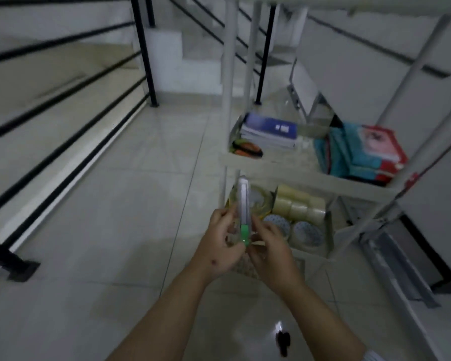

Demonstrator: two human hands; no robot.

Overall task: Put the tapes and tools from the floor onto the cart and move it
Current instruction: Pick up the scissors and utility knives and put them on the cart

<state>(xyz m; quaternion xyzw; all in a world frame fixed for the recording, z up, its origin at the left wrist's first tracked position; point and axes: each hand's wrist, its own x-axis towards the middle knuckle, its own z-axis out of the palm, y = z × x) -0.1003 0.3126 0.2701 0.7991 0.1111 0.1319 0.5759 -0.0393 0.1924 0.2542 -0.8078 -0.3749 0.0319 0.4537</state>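
Note:
A white tiered cart [271,166] stands to the right. Its bottom shelf holds clear tape rolls [298,204] and two patterned tape rolls [306,231]. In front of that shelf, both hands hold a white utility knife with a green end [244,204], upright in clear packaging. My left hand [219,246] grips it from the left. My right hand [267,246] pinches it from the right near the green end.
The cart's middle shelf carries stacked books [270,134], a teal and red pile [362,155] and a dark orange item [246,148]. A black stair railing [71,121] runs along the left. A small dark object [283,340] lies on the tiled floor near me.

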